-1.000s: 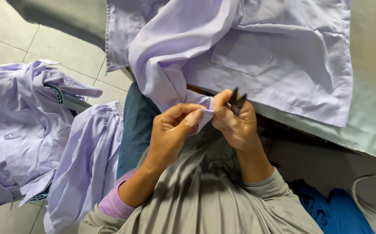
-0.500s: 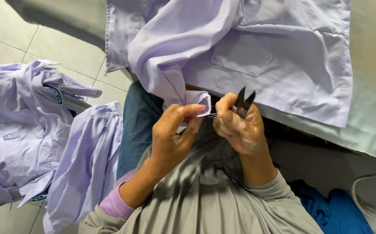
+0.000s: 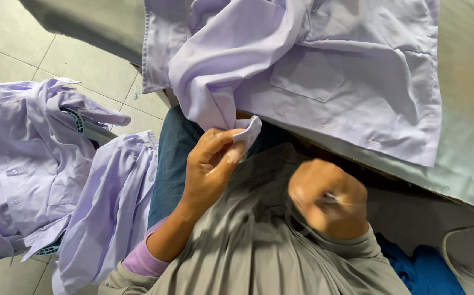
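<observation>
Since half a second ago the right hand (image 3: 327, 199) has dropped away from the cuff and pulled back toward the body, where it now shows as a motion-blurred fist over the grey-green garment on the lap (image 3: 259, 240); a thin dark tool (image 3: 330, 198), earlier held up beside the cuff with its blades showing, is now only a small streak in that fist, so the fingers seem curled around it, though the blur keeps me from telling how firmly. The left hand (image 3: 209, 169) has stayed close to where it was, its fingers (image 3: 236, 154) pinched together on the cuff (image 3: 248, 130) at the end of the sleeve of the lilac shirt (image 3: 346, 82). That shirt lies spread, pocket up, on the worktop (image 3: 466, 158), which is covered in pale grey-green cloth, and its sleeve hangs over the near edge down to the left hand. Below is a floor of pale tiles (image 3: 7, 33). On it, to the person's left, lies a heap of more lilac shirts (image 3: 24, 158), one draped against the blue-jeaned knee (image 3: 174, 158). A blue cloth (image 3: 423, 267) sits low at the right, under the worktop's edge, with a pale curved cord or rim (image 3: 466, 248) just beside it. The hanging sleeve hides part of the worktop's near edge.
</observation>
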